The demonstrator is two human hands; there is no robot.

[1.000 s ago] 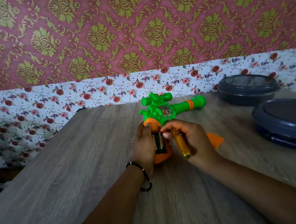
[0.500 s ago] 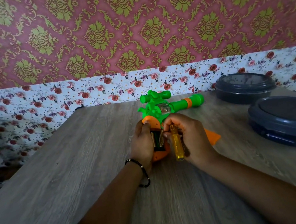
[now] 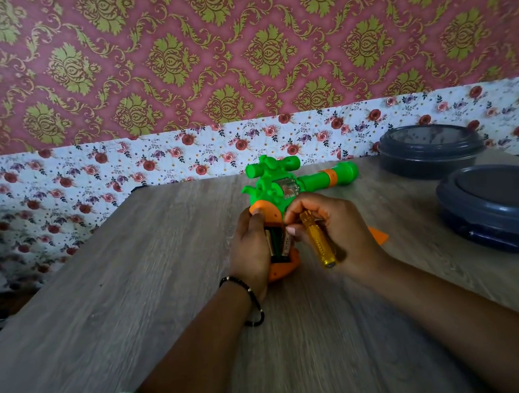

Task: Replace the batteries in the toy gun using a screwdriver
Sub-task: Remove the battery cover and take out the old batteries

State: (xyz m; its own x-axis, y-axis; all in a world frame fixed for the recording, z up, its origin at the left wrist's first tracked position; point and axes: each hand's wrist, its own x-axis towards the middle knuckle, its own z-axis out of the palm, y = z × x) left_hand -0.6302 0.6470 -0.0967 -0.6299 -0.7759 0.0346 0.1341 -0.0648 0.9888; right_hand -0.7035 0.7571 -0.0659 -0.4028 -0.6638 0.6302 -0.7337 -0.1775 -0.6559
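Observation:
A green and orange toy gun [image 3: 278,187] lies on the wooden table [image 3: 132,295], barrel pointing right. Its orange grip faces me with the battery compartment open and batteries [image 3: 279,243] showing inside. My left hand [image 3: 252,250] grips the orange handle from the left, thumb on its top. My right hand [image 3: 339,235] holds a screwdriver with a yellow handle [image 3: 318,243], and its thumb tip touches the batteries. The screwdriver's tip is hidden under my fingers. An orange cover piece [image 3: 378,235] lies on the table behind my right hand.
Two dark blue round lidded containers stand at the right, one at the back [image 3: 430,150] and one nearer [image 3: 503,207]. A patterned wall rises behind the table's far edge. The table's left edge runs diagonally toward me.
My right hand has shifted slightly, the screwdriver handle now tilting down to the right. The thumb stays at the batteries. My left hand keeps its grip.

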